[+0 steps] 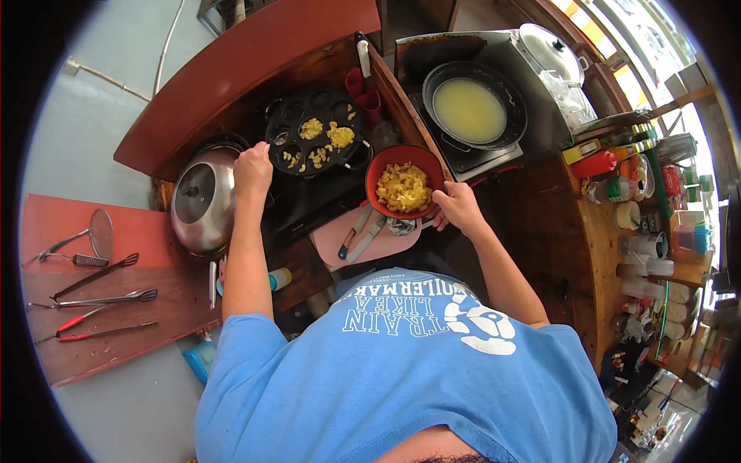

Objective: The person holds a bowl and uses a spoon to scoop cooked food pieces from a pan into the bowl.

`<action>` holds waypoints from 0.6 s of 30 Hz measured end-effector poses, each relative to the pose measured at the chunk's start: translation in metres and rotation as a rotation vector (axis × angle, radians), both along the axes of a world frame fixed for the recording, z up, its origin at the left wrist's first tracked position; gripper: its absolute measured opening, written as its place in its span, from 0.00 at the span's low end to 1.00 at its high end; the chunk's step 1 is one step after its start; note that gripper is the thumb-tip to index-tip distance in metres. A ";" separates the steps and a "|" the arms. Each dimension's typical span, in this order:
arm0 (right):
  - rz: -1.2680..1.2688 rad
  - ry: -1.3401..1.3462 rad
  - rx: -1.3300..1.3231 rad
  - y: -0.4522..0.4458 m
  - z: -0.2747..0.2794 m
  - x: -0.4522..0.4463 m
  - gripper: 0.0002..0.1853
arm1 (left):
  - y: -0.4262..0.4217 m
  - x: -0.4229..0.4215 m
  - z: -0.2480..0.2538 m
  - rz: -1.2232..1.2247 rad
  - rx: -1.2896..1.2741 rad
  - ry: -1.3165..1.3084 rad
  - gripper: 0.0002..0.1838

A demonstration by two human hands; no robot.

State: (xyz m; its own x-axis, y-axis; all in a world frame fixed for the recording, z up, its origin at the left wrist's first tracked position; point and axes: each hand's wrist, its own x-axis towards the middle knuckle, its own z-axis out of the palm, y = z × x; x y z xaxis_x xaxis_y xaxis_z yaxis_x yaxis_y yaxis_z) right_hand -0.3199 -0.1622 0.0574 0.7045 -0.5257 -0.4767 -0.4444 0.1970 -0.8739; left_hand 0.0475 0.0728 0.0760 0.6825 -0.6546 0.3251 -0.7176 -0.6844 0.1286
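Gripping the bowl [373, 171] by the right side of its rim, the right hand [459, 207] has thumb and fingers clamped on it. Yellow pieces [405, 187] heap inside. The bowl sits over the far right corner of the board [401, 245], just beside the pan [293, 117]; whether anything props it from below I cannot tell. The left hand [252, 168], well apart from the right, is curled at the pan's left edge; whether it is clamped on a tool or handle is hidden. Several of the pan's cups carry small heaps, and some near the far left edge look bare.

The one-sided hold seems the main risk: if the rim slipped or tipped, the heap could spill onto the board or the near edge of the stove [297, 202]. Knives [367, 241] lie on the board close under the bowl, so a careless lowering could knock them. If the pan is hot, the left knuckles could be burnt. Uneven heaps might cook unevenly, and pieces near a cup's brim could stray onto the pan's flat top.
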 end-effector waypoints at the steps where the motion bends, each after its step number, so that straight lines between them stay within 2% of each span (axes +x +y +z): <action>1: 0.001 -0.002 0.006 0.001 0.002 0.000 0.11 | 0.001 -0.001 -0.004 -0.019 0.028 -0.012 0.15; 8: -0.019 -0.022 -0.026 0.001 -0.002 -0.001 0.12 | 0.017 -0.010 -0.012 -0.018 0.002 -0.050 0.14; 14: -0.026 -0.024 -0.016 0.000 -0.004 -0.001 0.13 | 0.017 -0.020 -0.019 -0.020 0.075 -0.003 0.14; 16: -0.025 -0.025 -0.013 0.000 -0.005 -0.002 0.13 | 0.017 -0.025 -0.016 0.092 0.086 0.039 0.15; 18: -0.023 -0.028 -0.009 0.000 -0.005 -0.001 0.13 | 0.019 -0.030 -0.010 0.102 0.033 0.061 0.16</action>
